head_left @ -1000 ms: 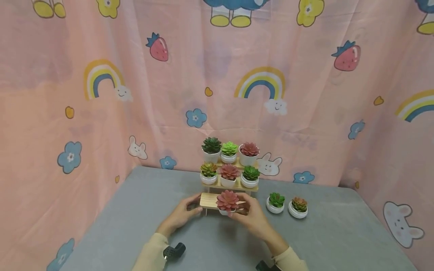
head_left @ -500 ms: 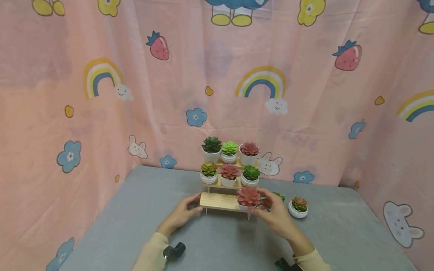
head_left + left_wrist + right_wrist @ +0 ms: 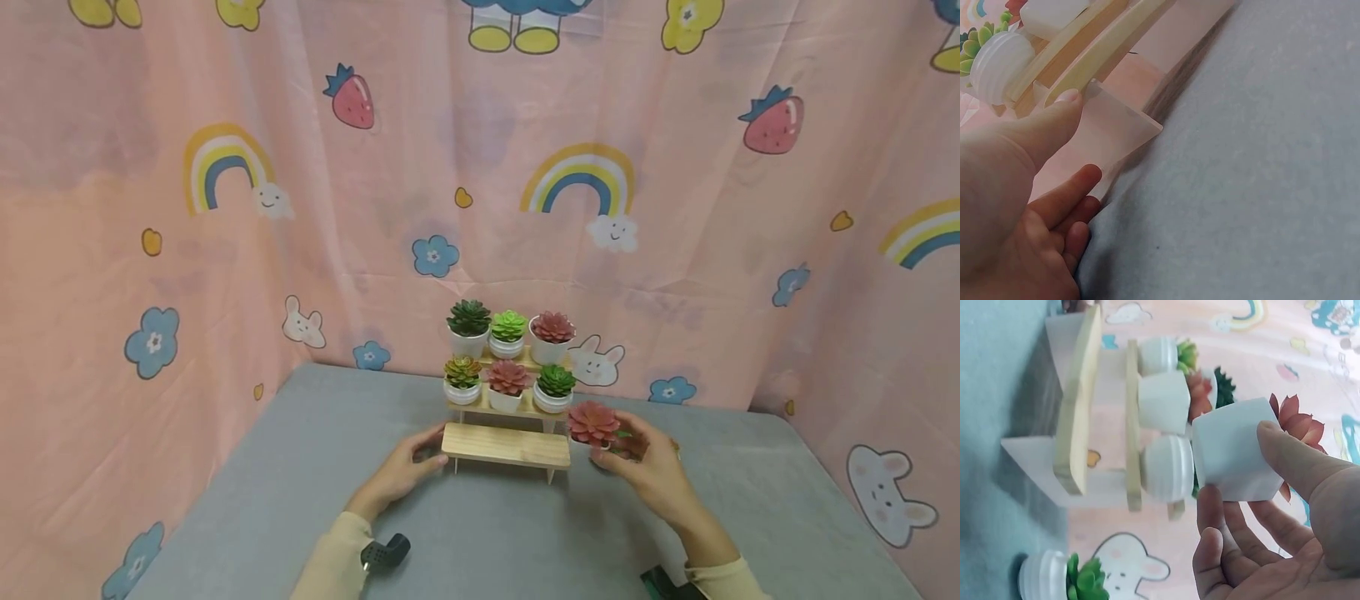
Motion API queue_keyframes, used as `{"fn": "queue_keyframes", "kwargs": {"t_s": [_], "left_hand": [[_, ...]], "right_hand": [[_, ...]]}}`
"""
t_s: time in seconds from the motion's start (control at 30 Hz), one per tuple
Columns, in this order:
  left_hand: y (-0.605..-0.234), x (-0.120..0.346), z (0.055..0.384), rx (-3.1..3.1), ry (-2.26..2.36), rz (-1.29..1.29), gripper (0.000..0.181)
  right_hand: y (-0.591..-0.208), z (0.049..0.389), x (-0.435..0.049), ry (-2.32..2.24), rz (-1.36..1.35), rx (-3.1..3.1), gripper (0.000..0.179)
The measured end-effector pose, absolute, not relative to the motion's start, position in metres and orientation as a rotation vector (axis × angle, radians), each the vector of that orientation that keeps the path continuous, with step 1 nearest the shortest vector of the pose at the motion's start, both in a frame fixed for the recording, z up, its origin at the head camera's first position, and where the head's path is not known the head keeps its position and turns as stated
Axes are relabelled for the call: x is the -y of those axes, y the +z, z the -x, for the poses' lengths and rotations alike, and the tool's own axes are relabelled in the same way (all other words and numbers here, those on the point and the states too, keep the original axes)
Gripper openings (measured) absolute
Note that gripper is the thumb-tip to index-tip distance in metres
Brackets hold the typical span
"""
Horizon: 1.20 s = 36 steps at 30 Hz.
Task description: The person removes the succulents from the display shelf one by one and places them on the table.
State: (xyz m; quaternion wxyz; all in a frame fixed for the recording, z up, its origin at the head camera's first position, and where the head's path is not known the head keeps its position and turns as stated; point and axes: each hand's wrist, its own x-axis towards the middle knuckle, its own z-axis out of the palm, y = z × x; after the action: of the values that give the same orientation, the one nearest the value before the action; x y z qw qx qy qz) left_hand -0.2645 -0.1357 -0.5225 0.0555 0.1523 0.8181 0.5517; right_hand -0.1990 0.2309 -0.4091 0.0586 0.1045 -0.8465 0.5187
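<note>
My right hand [image 3: 658, 471] pinches a potted red artificial succulent [image 3: 592, 422] in the head view, right of the three-tier wooden plant stand [image 3: 506, 446]. In the right wrist view, thumb and fingers hold its squarish white pot [image 3: 1235, 453], tilted in that view. At the left end of the bare bottom tier is my left hand [image 3: 405, 468]. In the left wrist view its thumb [image 3: 1063, 115] touches the tier's end, and its relaxed fingers lie beside the translucent side leg [image 3: 1107, 125].
Three potted succulents [image 3: 506, 398] line the middle tier and three more [image 3: 507, 337] the top one. Another green succulent [image 3: 1088, 580] in a ribbed white pot stands on the grey table [image 3: 300, 450], largely hidden behind my right hand in the head view. A patterned pink curtain [image 3: 390, 183] hangs behind.
My right hand has carried the red succulent from over the bottom tier rightward, off the stand's end, uncovering the whole tier. My left hand has stayed at the stand's left end.
</note>
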Motion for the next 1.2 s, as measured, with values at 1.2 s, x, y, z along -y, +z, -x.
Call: {"fn": "queue_keyframes", "kwargs": {"t_s": [1.2], "left_hand": [[-0.522, 0.135, 0.264, -2.472, 1.686, -0.426, 0.059]], "right_hand": [[-0.455, 0.217, -0.382, 1.504, 0.013, 2.577, 0.071]]}}
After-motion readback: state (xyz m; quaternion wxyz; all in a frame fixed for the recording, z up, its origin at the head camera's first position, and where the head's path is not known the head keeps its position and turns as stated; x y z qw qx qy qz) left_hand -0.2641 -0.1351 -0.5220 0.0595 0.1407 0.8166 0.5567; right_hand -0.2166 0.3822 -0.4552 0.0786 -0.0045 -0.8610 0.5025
